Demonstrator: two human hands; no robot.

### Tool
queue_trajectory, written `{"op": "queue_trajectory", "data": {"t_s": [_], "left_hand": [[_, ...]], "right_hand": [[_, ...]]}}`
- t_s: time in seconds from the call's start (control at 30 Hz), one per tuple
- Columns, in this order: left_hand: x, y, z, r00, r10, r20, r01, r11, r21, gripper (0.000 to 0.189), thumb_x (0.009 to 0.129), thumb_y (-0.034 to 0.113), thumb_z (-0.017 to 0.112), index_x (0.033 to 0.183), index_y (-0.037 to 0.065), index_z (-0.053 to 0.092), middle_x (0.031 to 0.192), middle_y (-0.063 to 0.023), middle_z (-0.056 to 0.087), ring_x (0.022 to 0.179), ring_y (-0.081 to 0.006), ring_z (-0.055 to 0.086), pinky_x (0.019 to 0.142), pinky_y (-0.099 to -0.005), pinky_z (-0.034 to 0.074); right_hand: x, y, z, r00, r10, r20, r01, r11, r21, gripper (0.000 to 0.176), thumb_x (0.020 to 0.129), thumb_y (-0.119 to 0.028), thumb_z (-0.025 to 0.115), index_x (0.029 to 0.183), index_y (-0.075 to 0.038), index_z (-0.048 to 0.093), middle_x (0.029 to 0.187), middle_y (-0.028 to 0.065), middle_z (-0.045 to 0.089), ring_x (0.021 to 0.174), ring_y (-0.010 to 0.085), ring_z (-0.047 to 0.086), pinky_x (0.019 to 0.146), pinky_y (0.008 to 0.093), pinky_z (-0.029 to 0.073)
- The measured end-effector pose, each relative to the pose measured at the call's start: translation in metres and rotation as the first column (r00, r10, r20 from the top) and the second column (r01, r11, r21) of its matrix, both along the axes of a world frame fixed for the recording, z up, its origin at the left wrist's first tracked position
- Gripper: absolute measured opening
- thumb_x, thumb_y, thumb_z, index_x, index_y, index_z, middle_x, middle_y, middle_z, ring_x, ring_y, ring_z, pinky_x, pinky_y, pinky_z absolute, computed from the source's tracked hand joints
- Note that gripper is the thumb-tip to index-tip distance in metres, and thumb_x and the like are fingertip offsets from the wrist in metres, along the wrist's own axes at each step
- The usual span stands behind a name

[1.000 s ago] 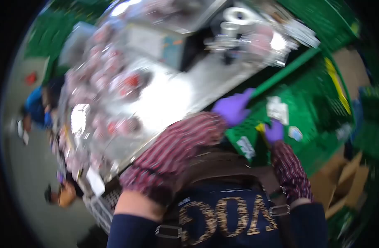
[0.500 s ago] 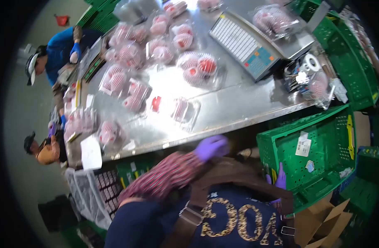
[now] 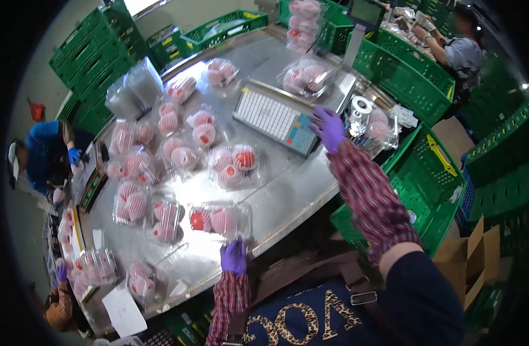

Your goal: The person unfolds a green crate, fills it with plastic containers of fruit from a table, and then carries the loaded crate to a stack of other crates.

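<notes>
My left hand (image 3: 234,256), in a purple glove, is at the table's front edge. Its fingers point up at the near side of a clear plastic clamshell (image 3: 246,222) holding round red fruit (image 3: 200,219), some in pink foam nets. Whether the fingertips touch the pack cannot be made out. My right hand (image 3: 329,130), also purple-gloved, reaches over the right end of the keypad on a weighing scale (image 3: 273,118), with its fingers spread. A clear pack of netted fruit (image 3: 306,78) rests on the scale's platform.
Several fruit packs (image 3: 134,202) cover the left of the metal table (image 3: 287,193). Tape rolls (image 3: 361,105) lie right of the scale. A green crate (image 3: 429,190) and a cardboard box (image 3: 466,259) stand at right. Co-workers are at left (image 3: 45,150) and far right (image 3: 463,55).
My right hand has left the green crate and reached up to the scale's keypad. My left hand has moved to the clamshell at the table's edge. The view has turned.
</notes>
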State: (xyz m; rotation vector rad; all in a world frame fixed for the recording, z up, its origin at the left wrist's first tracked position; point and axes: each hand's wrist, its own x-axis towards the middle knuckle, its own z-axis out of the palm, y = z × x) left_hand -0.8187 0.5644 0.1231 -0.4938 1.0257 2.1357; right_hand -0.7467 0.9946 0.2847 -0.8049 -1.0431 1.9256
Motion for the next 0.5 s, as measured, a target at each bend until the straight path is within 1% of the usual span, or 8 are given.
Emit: {"op": "queue_trajectory", "data": {"t_s": [0.1,0.17,0.27,0.3,0.33,0.37,0.43,0.5], "left_hand": [[-0.006,-0.020,0.010,0.730,-0.286,-0.621,0.157,0.954,-0.254,0.019,0.079,0.002,0.052,0.091,0.009,0.040,0.093,-0.0137,0.051,0.097,-0.0270,0.053,0.085,-0.0385,0.046],[0.005,0.000,0.098,0.959,0.022,-0.282,-0.037,0.998,-0.049,0.021,0.077,0.000,0.053,0.090,0.010,0.040,0.084,-0.0104,0.052,0.090,-0.0265,0.056,0.080,-0.0375,0.047],[0.029,0.014,0.158,0.959,-0.031,-0.282,0.015,0.998,-0.060,0.021,0.075,-0.002,0.053,0.087,0.010,0.040,0.076,-0.0057,0.052,0.079,-0.0250,0.057,0.077,-0.0391,0.047],[0.033,0.030,0.172,0.955,-0.052,-0.293,0.042,0.998,-0.038,0.021,0.074,-0.001,0.053,0.087,0.010,0.041,0.075,-0.0056,0.052,0.078,-0.0245,0.057,0.077,-0.0399,0.047],[0.035,0.049,0.184,0.950,-0.072,-0.305,0.070,0.997,-0.017,0.021,0.074,-0.001,0.053,0.087,0.010,0.041,0.074,-0.0055,0.051,0.077,-0.0239,0.057,0.077,-0.0407,0.047],[0.033,0.068,0.192,0.944,-0.092,-0.316,0.098,0.995,0.004,0.020,0.074,-0.001,0.053,0.087,0.010,0.041,0.073,-0.0054,0.051,0.075,-0.0234,0.056,0.077,-0.0415,0.047],[0.015,0.117,0.193,0.904,-0.158,-0.397,0.211,0.973,0.094,0.023,0.074,0.000,0.050,0.091,0.012,0.041,0.068,-0.0018,0.049,0.072,-0.0208,0.055,0.076,-0.0390,0.045],[-0.001,0.187,0.212,0.861,-0.242,-0.447,0.355,0.916,0.189,0.027,0.071,0.000,0.050,0.094,0.011,0.041,0.068,-0.0018,0.045,0.064,-0.0151,0.049,0.080,-0.0410,0.043]], "right_hand": [[-0.057,0.047,-0.001,0.993,-0.115,-0.020,0.109,0.973,-0.204,0.027,0.078,-0.014,0.062,0.099,-0.004,0.049,0.089,0.0083,0.056,0.086,0.0196,0.056,0.074,0.0308,0.048],[-0.063,0.075,-0.007,0.988,-0.100,-0.120,0.067,0.965,-0.252,0.022,0.075,-0.011,0.064,0.092,-0.005,0.051,0.082,0.0069,0.056,0.079,0.0187,0.056,0.070,0.0303,0.049],[-0.043,0.087,-0.023,0.968,-0.032,-0.248,-0.046,0.951,-0.305,0.019,0.071,-0.004,0.066,0.084,-0.005,0.053,0.078,0.0060,0.055,0.070,0.0176,0.056,0.066,0.0293,0.049],[-0.027,0.100,-0.051,0.998,-0.006,-0.069,0.021,0.976,0.219,0.018,0.071,-0.003,0.065,0.084,-0.003,0.053,0.078,0.0069,0.055,0.071,0.0179,0.056,0.067,0.0282,0.049],[-0.007,0.109,-0.079,0.992,-0.075,0.100,-0.013,0.729,0.685,0.017,0.071,-0.003,0.064,0.085,-0.002,0.053,0.079,0.0077,0.055,0.072,0.0182,0.056,0.068,0.0270,0.049],[0.028,0.093,-0.051,0.840,-0.321,0.438,-0.216,0.543,0.812,0.016,0.073,-0.001,0.060,0.087,0.001,0.052,0.080,0.0093,0.054,0.073,0.0180,0.055,0.069,0.0257,0.048],[0.081,0.081,-0.063,0.981,0.128,-0.148,-0.084,0.960,0.269,0.016,0.074,0.003,0.053,0.088,-0.002,0.050,0.080,0.0066,0.051,0.073,0.0191,0.054,0.066,0.0279,0.046],[0.135,0.052,-0.002,0.963,0.096,-0.251,-0.141,0.975,-0.169,0.017,0.074,-0.002,0.047,0.090,-0.006,0.046,0.079,0.0043,0.048,0.068,0.0155,0.050,0.064,0.0281,0.043]]}}
